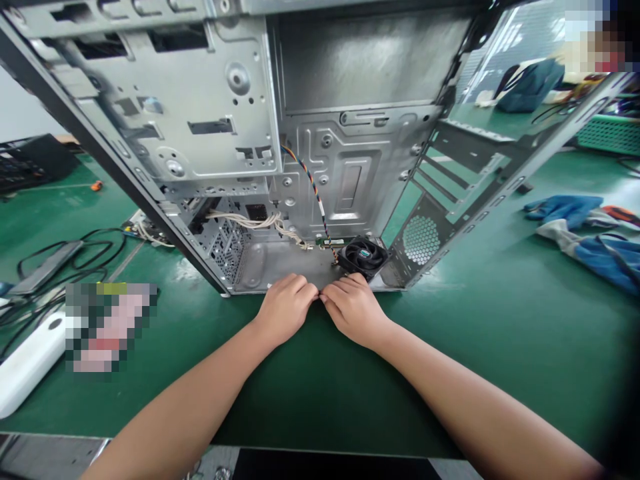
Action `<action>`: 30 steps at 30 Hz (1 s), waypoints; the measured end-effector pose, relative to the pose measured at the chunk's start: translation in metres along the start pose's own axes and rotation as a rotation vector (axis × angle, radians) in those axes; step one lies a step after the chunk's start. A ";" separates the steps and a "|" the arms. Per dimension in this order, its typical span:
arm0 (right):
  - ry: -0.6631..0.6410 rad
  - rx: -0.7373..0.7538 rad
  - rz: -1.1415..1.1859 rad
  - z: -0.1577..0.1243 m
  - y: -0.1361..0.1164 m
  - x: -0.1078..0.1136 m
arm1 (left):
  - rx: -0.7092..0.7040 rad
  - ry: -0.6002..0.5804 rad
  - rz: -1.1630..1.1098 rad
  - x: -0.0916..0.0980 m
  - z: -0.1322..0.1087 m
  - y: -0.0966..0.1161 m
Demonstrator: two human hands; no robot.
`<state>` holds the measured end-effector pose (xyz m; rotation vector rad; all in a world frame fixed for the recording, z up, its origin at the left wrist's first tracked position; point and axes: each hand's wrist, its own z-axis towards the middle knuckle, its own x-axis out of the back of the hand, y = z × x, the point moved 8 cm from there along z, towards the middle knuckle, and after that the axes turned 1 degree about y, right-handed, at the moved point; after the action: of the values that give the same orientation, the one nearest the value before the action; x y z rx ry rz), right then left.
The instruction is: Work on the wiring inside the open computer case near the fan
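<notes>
A computer case [350, 80] stands upright on the green table with its side open toward me. My left hand [287, 307] is closed at the front of the case's lower edge, its fingers curled. Beside it, my right hand [355, 310] is closed too, and the fingertips of both meet at that edge. What they pinch, if anything, is hidden. A black cooling fan [364, 254] lies on the case floor just behind my right hand. Its striped multicoloured cable [315, 190] runs up behind the drive cage [200, 100]. White wires [270, 223] hang inside at the left.
On the left are a white bar-shaped object [37, 360], black cables [95, 257] and a partly blurred pink item [115, 327]. Blue-and-white gloves [595, 247] lie on the right near a green basket [607, 133]. The table edge [320, 452] runs close in front of me.
</notes>
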<state>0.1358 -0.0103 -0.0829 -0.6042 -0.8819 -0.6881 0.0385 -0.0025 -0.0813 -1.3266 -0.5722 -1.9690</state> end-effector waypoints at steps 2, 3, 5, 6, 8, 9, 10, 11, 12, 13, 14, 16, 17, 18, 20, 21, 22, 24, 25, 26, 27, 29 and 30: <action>0.001 0.003 -0.002 0.000 0.000 0.000 | 0.006 0.002 0.002 0.000 -0.001 0.000; 0.002 0.007 -0.004 0.000 -0.001 0.000 | 0.011 0.003 0.001 -0.001 -0.001 0.000; 0.002 0.010 -0.009 0.000 -0.001 0.000 | 0.021 0.003 -0.007 -0.001 -0.003 -0.001; 0.002 0.011 -0.012 0.000 -0.001 -0.001 | 0.023 0.004 -0.015 -0.002 -0.003 -0.001; -0.002 0.011 -0.017 0.000 -0.001 -0.001 | 0.027 0.004 -0.031 -0.003 -0.003 -0.002; -0.004 0.010 -0.019 0.000 -0.001 -0.001 | 0.028 0.003 -0.035 -0.003 -0.003 -0.002; -0.007 0.010 -0.021 0.000 -0.001 -0.001 | 0.030 0.000 -0.037 -0.003 -0.003 -0.002; -0.008 0.009 -0.022 0.000 -0.001 -0.001 | 0.032 -0.003 -0.035 -0.003 -0.003 -0.002; -0.008 0.009 -0.023 0.000 -0.001 -0.001 | 0.033 -0.009 -0.030 -0.003 -0.003 -0.002; -0.009 0.009 -0.022 0.000 -0.001 -0.001 | 0.035 -0.015 -0.023 -0.003 -0.002 -0.002; -0.009 0.009 -0.022 0.000 -0.001 -0.001 | 0.037 -0.020 -0.018 -0.002 -0.002 -0.002; -0.006 0.009 -0.015 0.000 -0.001 0.000 | 0.042 -0.033 -0.015 -0.002 -0.001 -0.001; -0.004 0.009 -0.010 0.000 -0.001 0.000 | 0.045 -0.037 -0.018 -0.002 -0.001 -0.001; -0.001 0.007 -0.006 0.000 -0.001 0.000 | 0.048 -0.039 -0.021 -0.002 -0.001 -0.001; 0.003 0.002 0.000 0.000 -0.001 0.000 | 0.050 -0.041 -0.024 -0.002 -0.001 -0.001; 0.002 -0.001 0.002 0.000 -0.001 0.000 | 0.049 -0.041 -0.022 -0.002 -0.001 -0.001; 0.000 -0.005 0.005 0.001 -0.001 0.000 | 0.048 -0.039 -0.019 -0.002 -0.001 -0.001; 0.000 -0.011 0.015 0.001 0.000 0.001 | 0.039 -0.032 -0.009 -0.002 -0.001 0.000; 0.001 -0.013 0.022 0.001 0.000 0.001 | 0.035 -0.025 -0.004 -0.002 -0.001 0.000; 0.003 -0.017 0.027 0.001 0.000 0.002 | 0.032 -0.016 0.001 -0.001 -0.001 0.001; 0.006 -0.019 0.032 0.001 0.000 0.002 | 0.031 -0.008 0.005 -0.001 -0.001 0.001; 0.009 -0.022 0.037 0.001 0.001 0.003 | 0.031 0.008 0.004 0.001 -0.001 0.001; 0.009 -0.023 0.038 0.001 0.001 0.003 | 0.031 0.014 -0.001 0.001 -0.002 0.001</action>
<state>0.1372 -0.0101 -0.0796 -0.6366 -0.8530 -0.6669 0.0383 -0.0048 -0.0811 -1.2932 -0.5947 -1.9605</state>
